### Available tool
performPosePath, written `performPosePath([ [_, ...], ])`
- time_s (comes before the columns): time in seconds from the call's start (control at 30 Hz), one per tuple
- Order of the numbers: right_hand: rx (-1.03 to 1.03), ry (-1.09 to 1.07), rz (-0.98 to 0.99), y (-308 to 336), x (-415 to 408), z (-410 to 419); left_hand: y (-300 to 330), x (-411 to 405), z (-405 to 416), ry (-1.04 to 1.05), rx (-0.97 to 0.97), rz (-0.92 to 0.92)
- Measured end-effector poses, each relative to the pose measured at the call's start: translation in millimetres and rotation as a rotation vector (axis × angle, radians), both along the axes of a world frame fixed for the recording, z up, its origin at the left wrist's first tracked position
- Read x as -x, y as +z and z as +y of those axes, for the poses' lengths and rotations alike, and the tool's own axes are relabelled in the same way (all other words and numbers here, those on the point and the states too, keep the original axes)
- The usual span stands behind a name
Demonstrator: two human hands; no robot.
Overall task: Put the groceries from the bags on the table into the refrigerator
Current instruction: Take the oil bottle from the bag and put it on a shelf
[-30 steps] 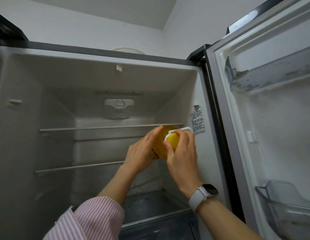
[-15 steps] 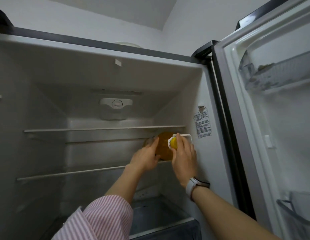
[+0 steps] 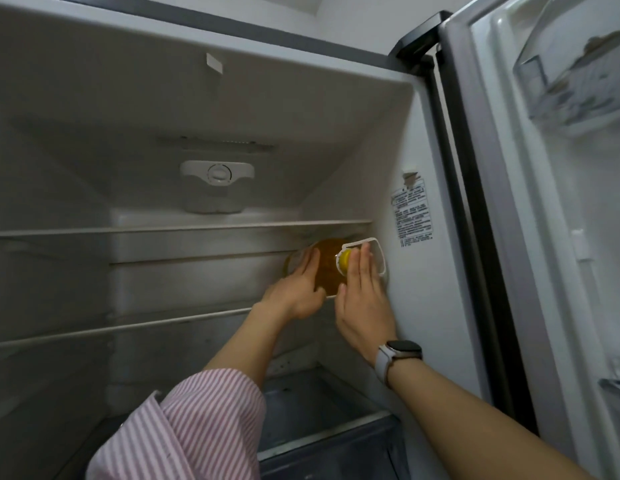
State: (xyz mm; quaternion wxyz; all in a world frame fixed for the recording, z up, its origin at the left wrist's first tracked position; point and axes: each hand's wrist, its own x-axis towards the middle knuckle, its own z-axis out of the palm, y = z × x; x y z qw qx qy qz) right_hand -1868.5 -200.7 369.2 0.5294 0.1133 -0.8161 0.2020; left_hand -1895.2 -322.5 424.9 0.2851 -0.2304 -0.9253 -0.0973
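While both hands (image 3: pixel 301 292) press it, the oil bottle (image 3: pixel 327 268) lies on the middle shelf (image 3: pixel 128 328).

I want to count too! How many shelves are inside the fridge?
2. The upper shelf runs below the dial. The lower shelf is underneath it, and the oil bottle lies on it at the right. Lower ones may be hidden by the arms.

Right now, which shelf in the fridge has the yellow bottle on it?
The second shelf down, at its right end. The oil bottle lies there under both hands; the top shelf above holds nothing visible.
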Motion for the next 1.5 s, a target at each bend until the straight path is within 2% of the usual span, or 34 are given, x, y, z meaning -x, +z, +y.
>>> performPosePath([
  [0.07, -0.018, -0.032, -0.066, 1, 5, 7, 1, 8, 2, 0.018, 0.020, -0.023],
  [0.2, 0.050, 0.062, -0.154, 10, 3, 11, 3, 2, 8, 0.084, 0.028, -0.013],
  [0.27, 0.114, 0.091, -0.179, 13, -2, 9, 2, -9, 9, 0.129, 0.012, 0.081],
  [0.4, 0.212, 0.128, -0.191, 4, -18, 0, -8, -40, 5, 0.141, -0.141, 0.326],
  [0.57, 0.305, 0.271, -0.112, -16, -52, -21, -32, -78, -18, 0.118, -0.241, 0.474],
  [0.7, 0.256, 0.293, -0.111, -37, -87, -29, -62, -114, -31, 0.144, -0.211, 0.478],
  [0.87, 0.226, 0.322, -0.246, -92, -153, -28, -126, -192, -42, 0.225, -0.239, 0.395],
  [1.0, 0.111, 0.406, -0.463, -164, -219, -16, -210, -267, -46, 0.336, -0.147, 0.338],
  [1.13, -0.026, 0.525, -0.672, -246, -298, 4, -302, -372, -44, 0.492, -0.115, 0.080],
  [1.3, -0.243, 0.704, -0.912, -322, -399, 3, -377, -530, -48, 0.728, -0.166, -0.233],
  [1.5, -0.376, 1.038, -1.047, -368, -522, -54, -418, -710, -66, 1.118, -0.302, -0.381],
])
